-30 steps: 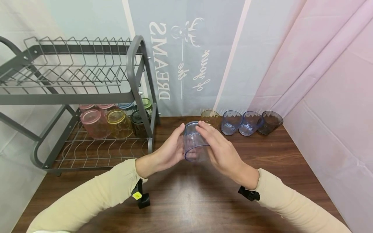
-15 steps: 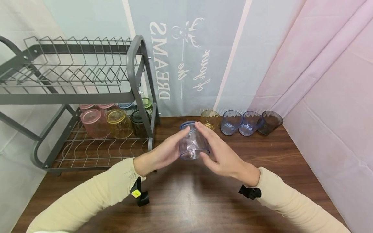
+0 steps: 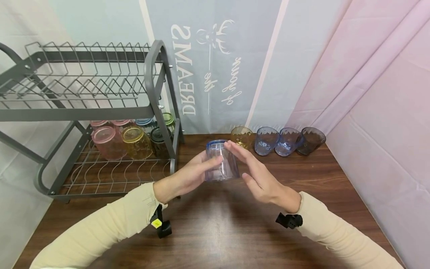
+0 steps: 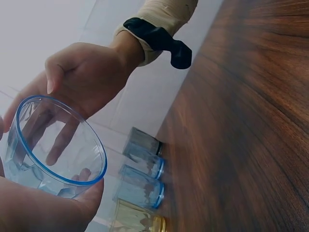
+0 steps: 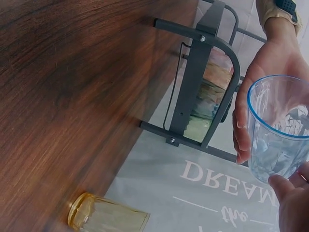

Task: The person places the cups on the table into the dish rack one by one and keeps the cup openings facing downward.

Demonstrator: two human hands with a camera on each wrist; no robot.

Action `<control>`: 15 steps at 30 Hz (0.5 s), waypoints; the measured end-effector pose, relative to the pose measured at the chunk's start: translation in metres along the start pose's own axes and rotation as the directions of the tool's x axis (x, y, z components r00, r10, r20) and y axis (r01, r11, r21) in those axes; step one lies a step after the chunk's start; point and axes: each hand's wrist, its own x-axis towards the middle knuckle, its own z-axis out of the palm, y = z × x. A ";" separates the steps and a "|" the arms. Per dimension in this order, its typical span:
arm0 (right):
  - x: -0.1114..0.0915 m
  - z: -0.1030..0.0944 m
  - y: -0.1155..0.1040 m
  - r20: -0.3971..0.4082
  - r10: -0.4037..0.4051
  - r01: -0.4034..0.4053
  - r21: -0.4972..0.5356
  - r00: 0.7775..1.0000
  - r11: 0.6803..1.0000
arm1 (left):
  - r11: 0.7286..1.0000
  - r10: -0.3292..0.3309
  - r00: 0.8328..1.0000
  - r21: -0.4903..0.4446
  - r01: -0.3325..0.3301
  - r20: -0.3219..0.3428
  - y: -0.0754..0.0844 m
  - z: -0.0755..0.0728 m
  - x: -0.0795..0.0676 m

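Above the worktop [image 3: 215, 235], the left hand [image 3: 190, 173] grips a blue-tinted glass [image 3: 229, 168] mouth-down, while the right hand [image 3: 263, 182], fingers extended, touches its upper end.

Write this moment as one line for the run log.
left hand: holds blue-rimmed glass; right hand: touches its base end; tabletop: row of four glasses; rack: coloured glasses below

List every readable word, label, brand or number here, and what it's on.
"DREAMS": backdrop, letters flipped.
"the": backdrop, cursive, flipped.
"of": backdrop, cursive, flipped.
Cursive word next to "of": starts like "you", ending unclear.
Yellow tag at the left wrist mount: marking too small to read.
Held glass: no text visible.
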 end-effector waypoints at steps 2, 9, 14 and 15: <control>0.000 0.000 -0.001 -0.010 0.004 -0.004 0.006 1.000 1.000 | 1.000 0.001 1.000 0.012 -0.001 -0.008 0.000 0.000 0.000; 0.001 0.000 -0.003 -0.035 -0.018 0.019 0.045 0.999 0.999 | 0.998 -0.006 0.998 0.056 0.010 -0.063 -0.003 0.002 -0.001; 0.003 -0.001 -0.006 -0.046 -0.038 0.040 0.040 0.998 0.998 | 0.997 0.000 0.997 0.079 0.006 -0.081 -0.001 0.004 -0.003; 0.003 -0.001 -0.006 -0.050 -0.043 0.045 0.037 0.998 0.998 | 0.996 0.003 0.997 0.085 0.004 -0.079 -0.001 0.004 -0.004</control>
